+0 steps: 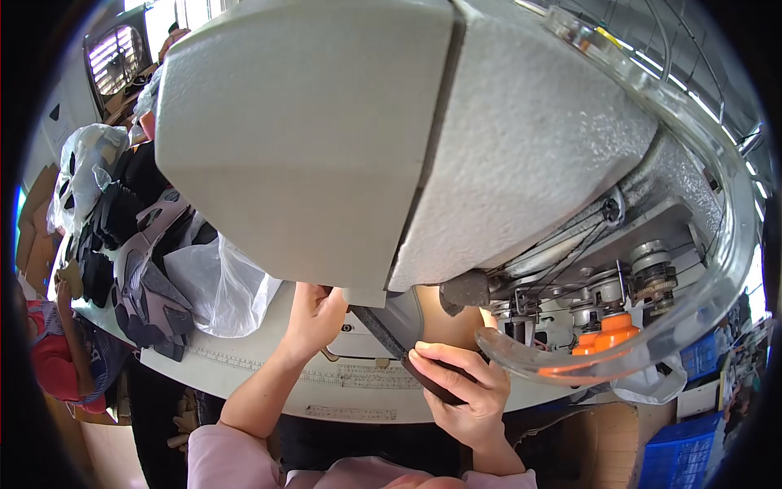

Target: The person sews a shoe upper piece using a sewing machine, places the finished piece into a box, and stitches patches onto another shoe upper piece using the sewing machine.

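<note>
A large pale sewing machine [301, 147] fills the upper middle of the view and hides its needle area. My right hand [468, 387] pinches the edge of a dark shoe-upper piece [379, 330], thumb below and fingers on top. That piece slants up and left under the machine head, and grey material shows beside it. My left hand [316, 319] is just under the machine head at its left side, fingers curled. Its fingertips are partly hidden by the machine, so what they grip cannot be made out.
Cut grey and black shoe pieces [147, 281] and a clear plastic bag [224, 285] lie on the left. Printed rulers [350, 413] are stuck on the white table [269, 391]. Orange knobs [615, 332] and a clear guard [529, 367] stand right. Another person [65, 350] sits far left.
</note>
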Demonstrator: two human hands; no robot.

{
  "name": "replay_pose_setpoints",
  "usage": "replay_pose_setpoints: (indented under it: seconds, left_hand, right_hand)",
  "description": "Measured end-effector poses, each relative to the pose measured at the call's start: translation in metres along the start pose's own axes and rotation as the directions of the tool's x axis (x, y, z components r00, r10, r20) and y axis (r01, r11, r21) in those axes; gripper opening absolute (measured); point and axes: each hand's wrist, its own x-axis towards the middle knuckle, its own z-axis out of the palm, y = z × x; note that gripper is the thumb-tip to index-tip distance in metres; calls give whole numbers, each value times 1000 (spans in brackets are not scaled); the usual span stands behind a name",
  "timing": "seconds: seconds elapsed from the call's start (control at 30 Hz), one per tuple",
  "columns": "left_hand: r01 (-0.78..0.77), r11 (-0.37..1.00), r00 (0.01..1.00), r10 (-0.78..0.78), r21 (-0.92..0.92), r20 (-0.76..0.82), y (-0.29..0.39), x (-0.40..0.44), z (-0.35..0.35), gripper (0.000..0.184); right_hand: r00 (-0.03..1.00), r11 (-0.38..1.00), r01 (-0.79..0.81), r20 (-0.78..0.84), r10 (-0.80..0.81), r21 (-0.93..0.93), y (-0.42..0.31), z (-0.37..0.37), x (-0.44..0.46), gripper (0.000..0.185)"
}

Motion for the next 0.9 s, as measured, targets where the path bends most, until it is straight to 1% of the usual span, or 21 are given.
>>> replay_pose_setpoints:
  seconds: [0.03, 0.1, 0.13, 0.17, 0.2, 0.23, 0.33, 0.43, 0.47, 0.53, 0.67, 0.77, 0.9]
  left_hand:
    - [38, 999, 999, -38, 3, 4, 2, 0, -1, 10]
    - [10, 999, 999, -12, 47, 43, -6, 4, -9, 9]
    - [-3, 998, 998, -1, 67, 65, -10, 6, -12, 10]
    - [-61, 995, 998, 58, 77, 40, -13, 11, -11, 10]
    - [-115, 989, 993, 114, 88, 17, -16, 14, -10, 11]
    - [-169, 981, 985, 171, 99, -8, -18, 17, -8, 12]
    - [-174, 976, 984, 169, 129, 51, -13, 20, -11, 11]
    - [68, 982, 990, -88, 174, 108, -17, 20, -24, 11]
    - [-54, 982, 993, 34, 183, 115, -17, 22, -22, 11]
    - [-293, 935, 954, 271, 201, 132, -16, 27, -18, 11]
    - [-185, 928, 977, 138, 322, 163, -29, 47, -22, 11]
    - [-160, 936, 981, 114, 314, 160, -35, 53, -21, 11]
    - [-136, 953, 983, 96, 271, 154, -40, 56, -22, 11]
  right_hand:
    - [999, 999, -37, 1, 37, 20, -4, 1, 3, 36]
    - [994, 992, -110, 5, 110, 58, -12, 3, 8, 36]
    - [993, 993, -116, -6, 116, 27, -16, 4, 9, 36]
    - [992, 992, -123, -18, 123, -4, -20, 4, 10, 37]
    - [994, 991, -102, -41, 99, -82, -24, 6, 8, 37]
    - [994, 989, -105, -39, 101, -101, -25, 7, 5, 38]
    - [993, 982, -120, -35, 116, -149, -32, 12, -2, 40]
    - [993, 978, -118, -36, 113, -170, -40, 10, 4, 40]
    - [994, 978, -106, -41, 101, -177, -41, 10, 9, 40]
    - [993, 979, -112, -50, 105, -173, -43, 14, 11, 39]
    - [983, 971, -182, -57, 175, -157, -45, 23, 3, 39]
    - [983, 975, -176, -78, 167, -134, -43, 28, 3, 41]
    - [986, 970, -148, -109, 128, -192, -43, 29, 6, 43]
